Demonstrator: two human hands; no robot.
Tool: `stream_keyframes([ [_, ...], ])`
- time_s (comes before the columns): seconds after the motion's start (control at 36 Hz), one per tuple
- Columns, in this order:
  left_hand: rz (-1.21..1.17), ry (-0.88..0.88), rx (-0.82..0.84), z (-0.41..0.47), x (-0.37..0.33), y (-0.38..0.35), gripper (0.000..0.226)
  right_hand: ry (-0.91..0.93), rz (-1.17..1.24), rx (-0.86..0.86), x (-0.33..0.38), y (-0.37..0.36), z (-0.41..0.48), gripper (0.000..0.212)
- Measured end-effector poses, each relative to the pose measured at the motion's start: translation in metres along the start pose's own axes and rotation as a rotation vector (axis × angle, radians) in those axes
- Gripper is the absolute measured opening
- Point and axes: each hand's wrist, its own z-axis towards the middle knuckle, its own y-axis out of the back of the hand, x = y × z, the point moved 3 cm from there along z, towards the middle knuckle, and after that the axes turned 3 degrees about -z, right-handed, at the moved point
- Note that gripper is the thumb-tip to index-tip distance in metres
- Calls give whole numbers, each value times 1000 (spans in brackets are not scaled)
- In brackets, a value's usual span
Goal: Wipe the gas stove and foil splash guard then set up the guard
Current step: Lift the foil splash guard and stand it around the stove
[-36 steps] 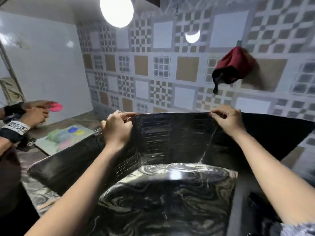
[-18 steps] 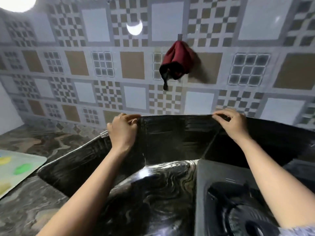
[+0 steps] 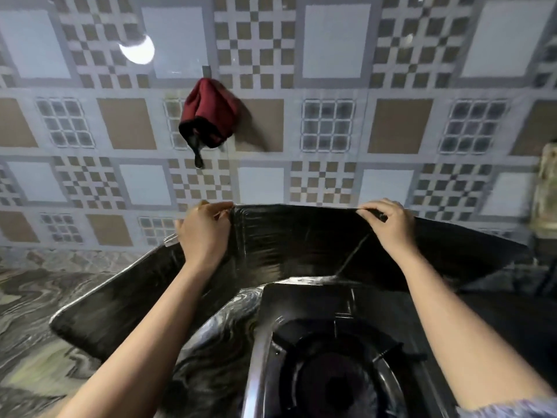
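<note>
Fingers of left hand and right hand pinch splash guard top edge.

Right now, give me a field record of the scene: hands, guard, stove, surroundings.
left hand: gripping the top edge of the guard's centre panel, at its left fold
right hand: pinching the same top edge, at the right fold
foil splash guard: upright, three panels, side wings angled toward the camera
gas stove: in front of the guard, one burner visible
countertop: marbled, guard's left wing over it
red cloth: hanging on the tiled wall above the guard
</note>
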Motion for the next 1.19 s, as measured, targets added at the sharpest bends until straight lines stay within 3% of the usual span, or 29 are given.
stream_keyframes([
  [0.28, 57, -11, 73, -15, -38, -42, 30, 90, -93, 32, -42, 46, 21, 12],
  [0.47, 21, 41, 90, -23, -35, -55, 31, 61, -217, 214, -56, 29, 22, 15],
  [0.64, 11, 67, 66, -23, -29, -52, 27, 204, -238, 334, -17, -7, 23, 19],
  [0.81, 12, 51, 115, -24, -37, -53, 22, 311, -29, 469, 58, -54, 7, 26],
  [0.92, 26, 4, 337, -18, -30, -45, 22, 349, 55, 470, 77, -70, -6, 28],
  [1.06, 132, -105, 765, -15, -23, -20, 48, 267, 85, 505, 66, -70, -1, 29],
  [1.19, 141, -72, 970, -23, -17, 0, 60, 171, 97, 560, 65, -67, 7, 29],
])
